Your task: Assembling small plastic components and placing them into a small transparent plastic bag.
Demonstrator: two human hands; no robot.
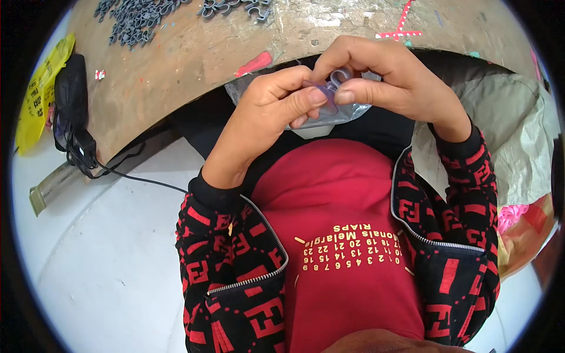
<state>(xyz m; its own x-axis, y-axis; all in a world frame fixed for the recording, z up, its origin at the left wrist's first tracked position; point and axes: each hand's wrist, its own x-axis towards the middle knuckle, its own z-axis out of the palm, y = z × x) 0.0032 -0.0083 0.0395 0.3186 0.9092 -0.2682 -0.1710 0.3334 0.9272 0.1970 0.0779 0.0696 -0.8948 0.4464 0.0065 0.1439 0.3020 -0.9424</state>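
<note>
1. I saw a worn wooden table point(194, 53) curving across the top of the view, paint-flecked, above a pale floor point(112, 259).
2. Two heaps of small grey plastic clips lay on the far table: a large one point(136, 20) at upper left, a smaller one point(238, 7) near the top centre.
3. A red scrap point(254, 63) sat near the table's near edge; a yellow bag point(40, 94) and a black pouch point(70, 94) with a trailing cable were at the left end.
4. Both hands were raised just before the table edge, above a red shirt point(341, 247) and a red-and-black patterned jacket point(235, 282).
5. The left hand point(268, 112) was closed, thumb pressed onto a small translucent purple piece point(333, 88).
6. The right hand point(382, 76) was also closed on that piece, pinching it between thumb and forefinger; the two hands touched.
7. A clear plastic bag point(329, 115) hung just under the hands.
8. A crumpled grey sack point(512, 135) lay to the right.
</note>
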